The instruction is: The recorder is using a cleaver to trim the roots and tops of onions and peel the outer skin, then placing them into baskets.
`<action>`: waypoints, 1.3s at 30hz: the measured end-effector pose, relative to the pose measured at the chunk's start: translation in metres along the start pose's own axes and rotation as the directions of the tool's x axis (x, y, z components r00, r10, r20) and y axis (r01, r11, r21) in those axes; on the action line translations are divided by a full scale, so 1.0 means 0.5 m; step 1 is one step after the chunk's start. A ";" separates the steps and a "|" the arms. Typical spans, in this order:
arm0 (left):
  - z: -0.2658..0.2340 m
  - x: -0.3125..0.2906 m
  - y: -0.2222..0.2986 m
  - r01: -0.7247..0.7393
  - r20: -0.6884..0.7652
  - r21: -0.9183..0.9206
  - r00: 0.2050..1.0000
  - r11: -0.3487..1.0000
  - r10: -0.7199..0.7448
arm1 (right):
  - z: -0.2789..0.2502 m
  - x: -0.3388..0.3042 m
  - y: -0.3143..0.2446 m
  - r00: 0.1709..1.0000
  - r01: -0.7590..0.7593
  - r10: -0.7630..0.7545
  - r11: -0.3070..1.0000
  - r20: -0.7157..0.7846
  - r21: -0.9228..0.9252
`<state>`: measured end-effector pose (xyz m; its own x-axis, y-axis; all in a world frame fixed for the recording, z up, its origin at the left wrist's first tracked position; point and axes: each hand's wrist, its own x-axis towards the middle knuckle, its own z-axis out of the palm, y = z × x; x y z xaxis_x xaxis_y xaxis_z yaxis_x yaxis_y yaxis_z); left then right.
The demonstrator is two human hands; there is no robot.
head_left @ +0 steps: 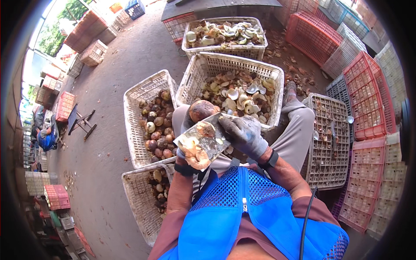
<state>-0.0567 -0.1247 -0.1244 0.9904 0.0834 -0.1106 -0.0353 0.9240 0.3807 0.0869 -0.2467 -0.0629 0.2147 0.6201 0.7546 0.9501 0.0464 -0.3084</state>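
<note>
My left hand (pixel 186 124), in a grey glove, is closed around a round brown fruit or nut (pixel 202 110) of a kind I cannot make out. The blade hides part of that hand. In my gloved right hand (pixel 246 135) is the handle of a broad-bladed cleaver (pixel 216 146), tilted across in front of the brown piece. Wet white and brown scraps (pixel 193 152) cling to the flat of its blade. Beyond both hands, a white plastic crate (pixel 229 58) holds many curved white and brown shell pieces (pixel 236 96).
To the left stands a crate (pixel 129 113) of whole brown round pieces (pixel 159 125), with another part-filled crate (pixel 139 203) nearer me. A crate of peelings (pixel 224 49) is behind. An upturned crate (pixel 327 138) and stacked red crates (pixel 365 97) line the right. A small folding stand (pixel 80 122) is left.
</note>
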 end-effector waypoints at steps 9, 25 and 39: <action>0.006 0.097 0.021 -0.034 -0.172 -0.021 0.985 0.999 0.030 | -0.036 -0.008 -0.010 0.993 0.116 -0.117 0.993 0.023 0.003; 0.023 0.101 0.015 -0.246 -0.055 0.524 0.945 0.815 0.321 | 0.057 -0.149 0.192 0.641 -0.469 0.679 0.715 0.357 -0.518; 0.008 0.188 -0.012 -0.287 -0.196 -0.051 0.942 0.957 0.272 | 0.056 -0.073 0.040 0.685 -0.647 0.724 0.555 0.078 0.523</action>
<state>0.0373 -0.1241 -0.1334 0.8971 0.4034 -0.1804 -0.3250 0.8789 0.3492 0.0919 -0.2465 -0.1127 0.8178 0.5192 0.2485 0.2707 0.0341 -0.9621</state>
